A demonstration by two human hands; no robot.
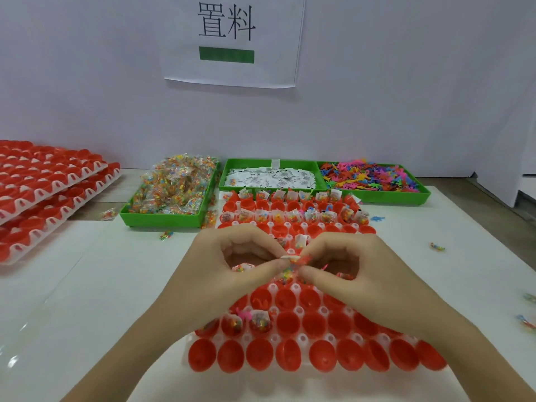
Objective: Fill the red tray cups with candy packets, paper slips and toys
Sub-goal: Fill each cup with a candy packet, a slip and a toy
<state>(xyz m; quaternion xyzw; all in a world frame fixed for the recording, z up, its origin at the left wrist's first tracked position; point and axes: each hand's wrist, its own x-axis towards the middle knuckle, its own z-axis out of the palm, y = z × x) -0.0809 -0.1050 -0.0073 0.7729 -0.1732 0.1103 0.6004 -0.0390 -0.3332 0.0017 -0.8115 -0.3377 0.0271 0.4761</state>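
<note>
- Pinching one candy packet (291,266) from both sides: left hand (229,274) and right hand (374,274), fingertips closed tight on it, above mid-tray.
- Held over red tray (301,339), likely for dropping into an empty cup.
- Packet's long axis roughly left to right between the hands; facing unclear.
- Stocked behind: candy bin (162,220), paper slips (269,177), toys (371,177).

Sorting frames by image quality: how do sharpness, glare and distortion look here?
Head view: even, soft lighting; the candy packet pinched between left hand and right hand is motion-blurred; glare on the plastic sheet; wide-angle bending at the edges.
</note>
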